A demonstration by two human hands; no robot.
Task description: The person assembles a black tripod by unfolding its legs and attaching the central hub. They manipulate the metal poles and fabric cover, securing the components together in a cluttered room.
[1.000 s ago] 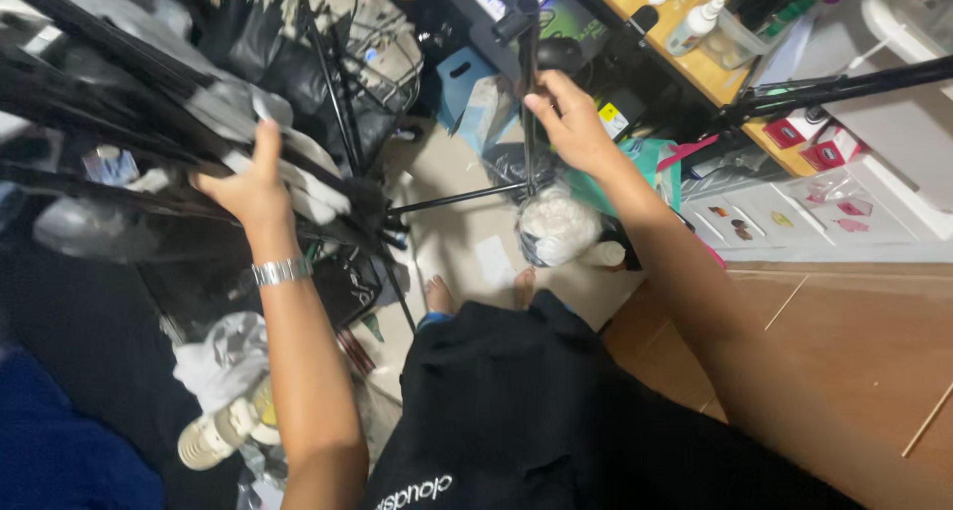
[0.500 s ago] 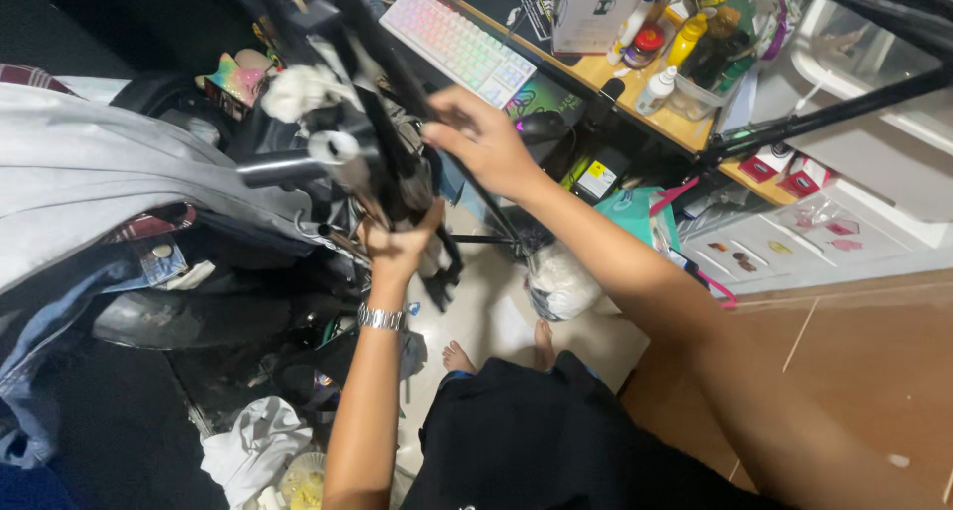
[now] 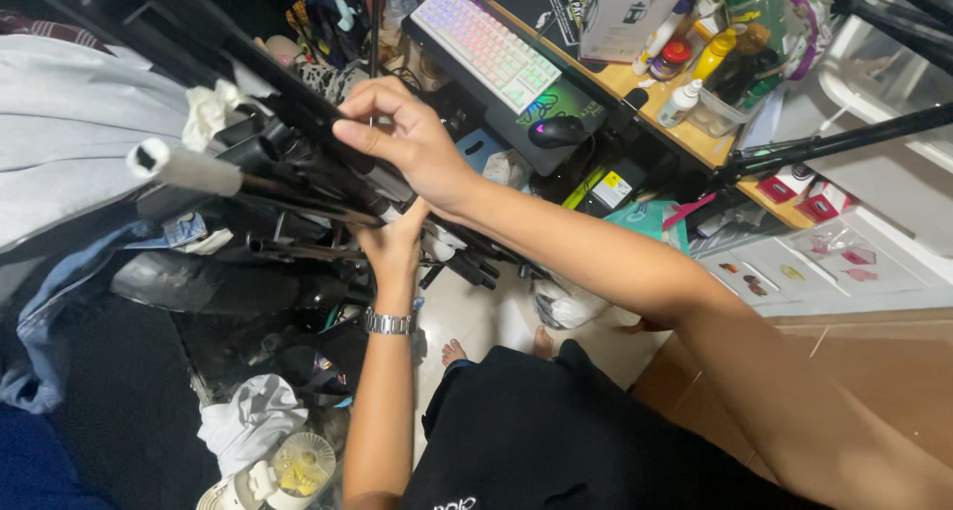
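1. Black folded stand poles (image 3: 298,163) lie bundled at centre left, lower than half a second ago.
2. Right hand (image 3: 402,143) now grips them from above.
3. Left hand (image 3: 392,240) clasps underneath, near the worktop (image 3: 635,78).

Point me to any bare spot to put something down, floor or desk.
Two free patches: the pale floor between the bare feet and the white bag, and the brown floor at right, below the white cabinet. The desk is packed with keyboard and bottles. Left is clothes and black stands in both hands.
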